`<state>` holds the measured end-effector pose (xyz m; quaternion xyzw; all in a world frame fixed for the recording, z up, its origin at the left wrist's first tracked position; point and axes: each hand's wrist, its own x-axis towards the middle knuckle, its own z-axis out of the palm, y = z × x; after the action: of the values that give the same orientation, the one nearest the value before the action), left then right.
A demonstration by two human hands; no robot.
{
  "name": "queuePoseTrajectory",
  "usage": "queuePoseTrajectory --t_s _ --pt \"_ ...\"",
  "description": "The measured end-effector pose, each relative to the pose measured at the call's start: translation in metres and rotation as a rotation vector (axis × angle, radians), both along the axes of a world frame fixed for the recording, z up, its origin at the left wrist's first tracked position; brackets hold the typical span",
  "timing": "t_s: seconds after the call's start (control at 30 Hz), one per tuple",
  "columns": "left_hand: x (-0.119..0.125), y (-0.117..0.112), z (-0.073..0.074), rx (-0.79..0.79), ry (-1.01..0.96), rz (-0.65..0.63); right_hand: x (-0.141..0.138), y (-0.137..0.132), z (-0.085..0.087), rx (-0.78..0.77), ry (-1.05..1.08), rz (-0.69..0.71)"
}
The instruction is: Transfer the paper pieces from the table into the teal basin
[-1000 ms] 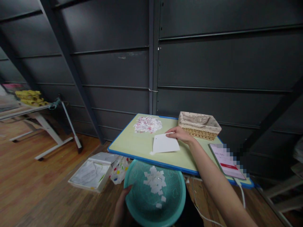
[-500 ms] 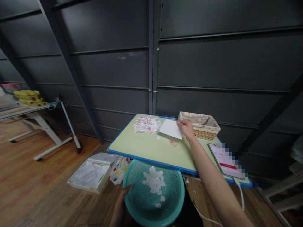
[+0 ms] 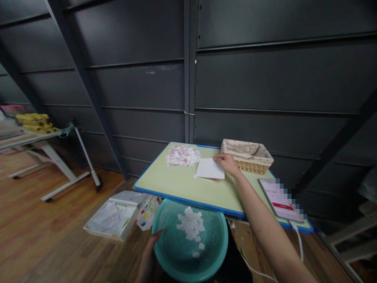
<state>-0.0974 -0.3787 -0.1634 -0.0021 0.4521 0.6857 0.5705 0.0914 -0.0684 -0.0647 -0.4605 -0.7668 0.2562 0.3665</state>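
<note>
My right hand [image 3: 226, 162] reaches across the pale green table [image 3: 176, 184] and pinches the far right edge of a white card [image 3: 209, 169], which lies flat on the tabletop beside a heap of white and red paper scraps [image 3: 183, 155]. My left hand [image 3: 151, 247] grips the near left rim of a teal basin [image 3: 218, 243] held below the table's front edge. Several white paper scraps [image 3: 191, 228] lie inside the basin.
A lined wicker basket [image 3: 246, 155] stands at the table's back right. A phone [image 3: 279, 199] with a white cable lies near the right edge. On the wood floor to the left sit an open white box [image 3: 110, 218] and a spotted bag [image 3: 146, 212]. A white-legged table [image 3: 44, 149] stands at far left.
My right hand swept the white card from the table's middle up toward the basket, then set it back down flat beside the scrap heap. The basin has stayed in place.
</note>
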Motion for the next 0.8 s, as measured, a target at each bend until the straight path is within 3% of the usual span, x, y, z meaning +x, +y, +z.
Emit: queuePoseTrajectory --t_s 0.2,0.4,0.5,0.57,0.67,0.8 --pt "0.002 0.0 0.009 -0.03 0.082 0.076 -0.009 -0.022 0.004 -0.21 0.02 0.326" --pt "-0.006 -0.001 -0.001 -0.061 0.061 0.069 -0.028 -0.039 -0.004 -0.462 0.147 0.493" --pt "-0.008 -0.003 -0.007 -0.025 0.082 0.03 -0.028 -0.031 -0.008 -0.395 0.312 0.342" --pt "-0.009 -0.003 -0.009 -0.021 0.097 0.015 -0.024 -0.02 -0.009 -0.211 0.369 0.129" --pt "-0.011 -0.004 -0.013 -0.03 0.093 0.009 -0.017 -0.009 -0.008 0.033 0.264 -0.138" --pt "-0.013 -0.004 -0.015 -0.022 0.0 -0.008 -0.017 -0.01 -0.007 0.124 0.083 -0.159"
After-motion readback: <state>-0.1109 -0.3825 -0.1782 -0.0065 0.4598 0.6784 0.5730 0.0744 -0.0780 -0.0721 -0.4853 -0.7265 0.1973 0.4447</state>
